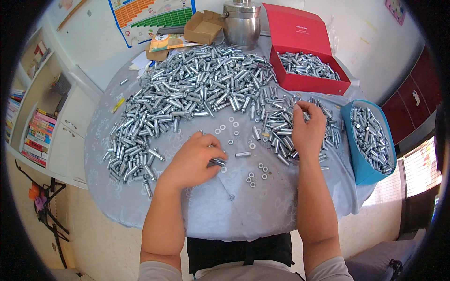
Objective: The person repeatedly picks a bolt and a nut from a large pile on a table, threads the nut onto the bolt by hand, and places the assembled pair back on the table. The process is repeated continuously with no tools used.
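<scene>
My left hand [198, 158] is curled above the near middle of the table, its fingers closed around a silver metal sleeve anchor [217, 162]. Whether more than one is in that grip is partly hidden. Over the right-hand heap of anchors [281, 126], my right hand [311, 127] has its thumb and bent forefinger close together. What it may pinch there cannot be made out. Between the hands lie a single anchor [243, 154], several nuts [264, 176] and several washers [222, 127]. A large pile of similar anchors [187, 84] spreads over the table's far and left parts.
A red box [309, 84] with raised lid and a blue fabric bin [358, 159], both filled with anchors, stand on the right. At the back are a steel pot [242, 25], an open cardboard box [202, 27] and papers. A yellow marker [118, 105] lies left on the grey tablecloth [253, 210].
</scene>
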### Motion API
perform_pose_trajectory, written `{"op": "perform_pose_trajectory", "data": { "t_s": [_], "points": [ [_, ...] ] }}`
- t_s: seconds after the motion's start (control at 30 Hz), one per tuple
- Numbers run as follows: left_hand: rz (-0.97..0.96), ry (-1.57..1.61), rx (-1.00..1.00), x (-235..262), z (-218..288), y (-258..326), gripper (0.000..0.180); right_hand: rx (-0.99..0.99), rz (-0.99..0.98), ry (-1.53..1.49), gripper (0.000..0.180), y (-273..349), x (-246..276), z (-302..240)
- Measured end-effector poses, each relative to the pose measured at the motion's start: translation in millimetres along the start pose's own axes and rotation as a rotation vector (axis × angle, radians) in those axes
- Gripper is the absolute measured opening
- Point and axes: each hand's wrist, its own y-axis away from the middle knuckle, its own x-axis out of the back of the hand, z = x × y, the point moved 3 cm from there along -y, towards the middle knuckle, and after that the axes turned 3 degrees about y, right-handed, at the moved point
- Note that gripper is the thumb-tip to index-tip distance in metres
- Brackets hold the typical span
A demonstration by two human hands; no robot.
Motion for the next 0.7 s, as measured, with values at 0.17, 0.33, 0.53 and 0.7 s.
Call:
{"op": "perform_pose_trajectory", "data": {
  "t_s": [0.17, 0.33, 0.53, 0.7],
  "points": [
    [0.055, 0.092, 0.041, -3, 3, -6, 0.022, 0.065, 0.087, -0.015, 0.016, 1, 2, -9],
    [0.395, 0.866, 0.264, -10, -4, -7, 0.019, 0.064, -0.044, -0.394, 0.016, 14, -6, -32],
    [0.495, 1.092, 0.322, -15, -15, -14, 0.022, -0.387, -0.87, -0.708, 0.033, 51, -34, -56],
    [0.526, 1.054, 0.31, -23, -11, -15, 0.021, -0.398, -1.021, -0.711, 0.036, 56, -32, -62]
  ]
}}
